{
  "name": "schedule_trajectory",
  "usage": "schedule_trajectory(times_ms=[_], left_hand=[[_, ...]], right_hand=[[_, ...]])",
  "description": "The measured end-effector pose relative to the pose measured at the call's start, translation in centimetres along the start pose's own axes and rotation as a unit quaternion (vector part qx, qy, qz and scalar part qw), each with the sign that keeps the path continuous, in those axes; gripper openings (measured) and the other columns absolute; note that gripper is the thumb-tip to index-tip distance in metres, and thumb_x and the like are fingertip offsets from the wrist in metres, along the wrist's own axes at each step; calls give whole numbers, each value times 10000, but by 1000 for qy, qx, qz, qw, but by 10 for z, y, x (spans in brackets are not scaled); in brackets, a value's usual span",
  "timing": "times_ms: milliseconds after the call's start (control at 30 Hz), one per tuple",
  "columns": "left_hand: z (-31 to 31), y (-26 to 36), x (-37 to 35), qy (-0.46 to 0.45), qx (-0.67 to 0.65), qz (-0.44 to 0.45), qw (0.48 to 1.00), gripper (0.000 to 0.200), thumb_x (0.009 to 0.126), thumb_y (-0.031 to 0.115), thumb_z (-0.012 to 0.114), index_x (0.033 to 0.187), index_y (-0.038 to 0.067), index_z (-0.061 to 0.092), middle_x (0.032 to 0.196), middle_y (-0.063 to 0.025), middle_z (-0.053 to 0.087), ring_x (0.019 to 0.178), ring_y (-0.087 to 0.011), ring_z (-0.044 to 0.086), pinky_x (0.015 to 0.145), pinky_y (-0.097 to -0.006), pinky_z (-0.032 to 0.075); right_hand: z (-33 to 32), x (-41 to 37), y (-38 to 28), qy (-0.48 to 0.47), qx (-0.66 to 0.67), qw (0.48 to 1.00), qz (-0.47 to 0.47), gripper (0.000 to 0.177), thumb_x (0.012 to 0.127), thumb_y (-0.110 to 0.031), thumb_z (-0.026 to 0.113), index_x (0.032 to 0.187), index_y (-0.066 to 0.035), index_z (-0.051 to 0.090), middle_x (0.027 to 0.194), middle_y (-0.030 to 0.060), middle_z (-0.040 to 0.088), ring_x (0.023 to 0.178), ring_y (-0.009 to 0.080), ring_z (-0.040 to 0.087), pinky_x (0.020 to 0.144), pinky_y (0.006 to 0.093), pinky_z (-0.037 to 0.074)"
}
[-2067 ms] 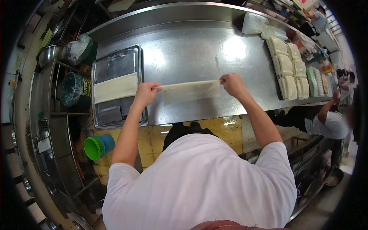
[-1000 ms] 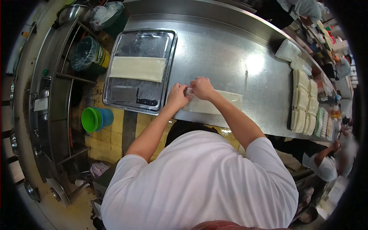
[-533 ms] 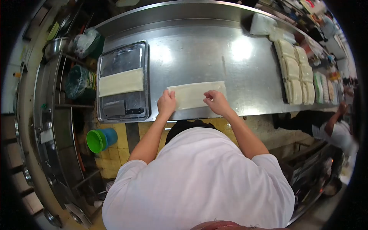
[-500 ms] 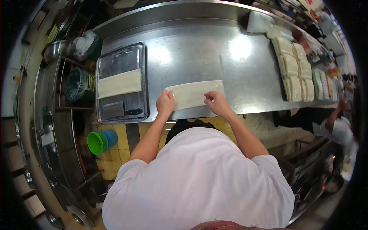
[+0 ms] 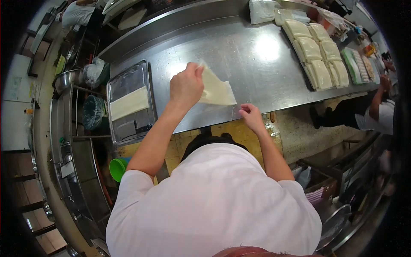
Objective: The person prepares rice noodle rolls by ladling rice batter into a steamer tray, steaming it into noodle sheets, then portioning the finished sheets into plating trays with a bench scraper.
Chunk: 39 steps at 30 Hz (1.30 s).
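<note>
My left hand [image 5: 187, 87] is closed on the upper left part of a thin, pale dough sheet [image 5: 216, 91], lifting that end off the steel table. The sheet bends, and its right side hangs down toward the tabletop. My right hand [image 5: 252, 117] is just past the sheet's lower right corner, with thumb and forefinger slightly apart and nothing visible between them. To the left, a similar folded pale sheet [image 5: 129, 103] lies across a metal tray [image 5: 128, 78]. A knife with a black handle [image 5: 143, 128] rests at the tray's near end, partly hidden by my left forearm.
At the right, a dark tray holds several stacks of pale sheets [image 5: 309, 49]. White plastic packages [image 5: 262, 11] stand at the back. A green bucket [image 5: 117, 170] is on the floor at left. Another person [image 5: 376, 112] stands at the right, and one more [image 5: 77, 15] at the far left.
The sheet lay flat between my hands before; now my left hand has raised its left end up and away from me. My right hand has shifted slightly right. The view has turned.
</note>
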<state>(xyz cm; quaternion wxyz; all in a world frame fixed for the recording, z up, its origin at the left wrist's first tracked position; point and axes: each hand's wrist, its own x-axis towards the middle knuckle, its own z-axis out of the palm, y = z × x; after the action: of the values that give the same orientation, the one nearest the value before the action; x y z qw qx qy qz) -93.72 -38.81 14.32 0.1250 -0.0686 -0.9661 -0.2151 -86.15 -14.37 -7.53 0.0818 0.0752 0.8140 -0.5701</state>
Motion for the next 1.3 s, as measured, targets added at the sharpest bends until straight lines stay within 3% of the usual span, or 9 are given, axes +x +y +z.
schedule_trajectory(times_ms=[267,333,533,567,633,767,833,1033,1300], left_hand=[[-53,70,26,13,-68,130,989,235,983,256,583,955,30,640,716,-212,672,687,-425,666,630,-507,513],[-71,68,27,26,-84,159,983,242,980,256,592,956,23,652,717,-207,670,684,-410,666,626,-480,506],[-121,-16,22,43,-111,89,989,271,986,265,585,976,5,662,734,-210,667,692,-397,661,625,-442,492],[-129,-42,19,50,-107,77,990,271,986,265,585,976,5,662,734,-210,667,692,-397,661,625,-442,492],[-143,-102,8,44,-111,-5,993,277,987,268,582,992,3,662,744,-211,668,705,-388,670,632,-427,496],[-143,-248,-28,37,-92,-116,988,280,980,274,592,1001,5,665,780,-210,676,733,-382,677,647,-423,498],[-131,-319,-55,29,-78,-209,974,257,970,300,581,974,57,667,824,-225,685,839,-457,654,717,-523,498],[-89,-483,-113,32,-75,-301,950,286,975,287,594,1024,18,676,854,-218,685,807,-372,679,705,-424,502],[-77,-578,-111,32,-131,-380,915,306,965,333,602,1110,78,692,985,-191,715,931,-388,680,794,-447,520]], right_hand=[[4,28,-6,12,241,967,77,407,916,-142,683,1281,9,590,1044,70,679,967,199,652,843,325,525],[8,30,-29,-28,494,864,87,413,946,-152,639,1320,2,555,1135,82,675,1046,220,656,892,341,523],[31,51,-31,-287,646,706,38,374,962,-128,615,1305,7,559,1206,104,674,1106,234,660,973,395,526],[44,51,-38,-299,641,705,44,374,962,-128,615,1305,7,559,1206,104,674,1106,234,660,973,395,526],[68,28,-104,-169,554,811,79,313,978,-117,598,1267,6,592,1163,104,694,1014,224,694,890,365,566],[140,32,-156,-180,447,872,89,255,984,-101,591,1208,14,631,1102,98,711,946,201,705,816,334,581],[187,38,-177,-179,292,933,107,220,986,-95,592,1164,15,659,1017,69,708,844,143,671,714,294,543],[325,70,-208,-212,150,955,141,215,980,-84,570,1143,9,675,880,14,663,675,71,538,562,239,389],[410,108,-226,-203,165,953,153,245,969,-39,569,1179,57,649,973,76,694,789,117,631,679,282,507]])
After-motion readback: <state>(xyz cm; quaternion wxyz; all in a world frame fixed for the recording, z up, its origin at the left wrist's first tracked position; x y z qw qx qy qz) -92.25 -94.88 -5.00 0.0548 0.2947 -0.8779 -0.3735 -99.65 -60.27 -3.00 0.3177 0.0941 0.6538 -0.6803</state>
